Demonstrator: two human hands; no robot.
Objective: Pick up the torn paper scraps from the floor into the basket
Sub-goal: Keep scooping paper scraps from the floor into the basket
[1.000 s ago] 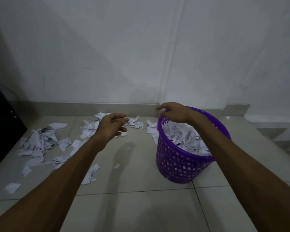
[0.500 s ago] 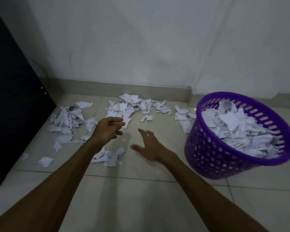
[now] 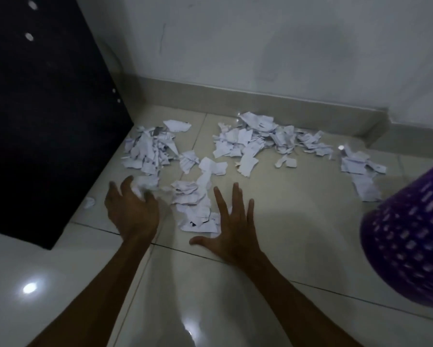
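Head view: both hands' grip wide, left hand (image 3: 131,211) and right hand (image 3: 231,225) flanking paper scraps (image 3: 195,204).

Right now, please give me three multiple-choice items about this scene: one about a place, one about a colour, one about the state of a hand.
1. Where is the basket?
A. at the right edge of the view
B. against the dark cabinet
C. between the two hands

2. What colour is the basket?
A. green
B. purple
C. white

3. How is the right hand?
A. closed in a fist
B. pinching one scrap
C. open, with fingers spread

Key:
1 A: the basket is cut off by the right edge, far from the dark cabinet.
2 B: its perforated wall is purple.
3 C: the right hand shows straight, spread fingers beside the nearest pile of paper scraps; the left hand is on the pile's other side.
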